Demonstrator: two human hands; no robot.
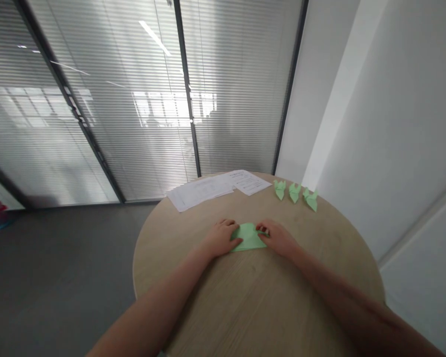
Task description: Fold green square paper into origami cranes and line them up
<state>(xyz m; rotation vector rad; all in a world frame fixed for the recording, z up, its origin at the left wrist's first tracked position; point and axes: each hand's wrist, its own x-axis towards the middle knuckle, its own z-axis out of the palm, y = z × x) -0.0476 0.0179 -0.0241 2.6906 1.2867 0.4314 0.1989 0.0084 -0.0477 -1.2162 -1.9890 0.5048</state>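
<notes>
A light green sheet of paper point(250, 237), partly folded, lies flat on the round wooden table point(252, 297). My left hand point(223, 238) rests on its left edge, fingers curled and pressing the paper down. My right hand point(277, 237) sits on the right edge, fingertips pinched on the fold. Both hands touch the paper, and its outer corners are hidden under them.
Three folded green paper figures point(295, 192) stand in a row at the table's far right. White printed sheets point(217, 188) lie at the far edge. Glass walls with blinds rise behind, a white wall stands to the right, and grey floor point(59, 277) spreads left.
</notes>
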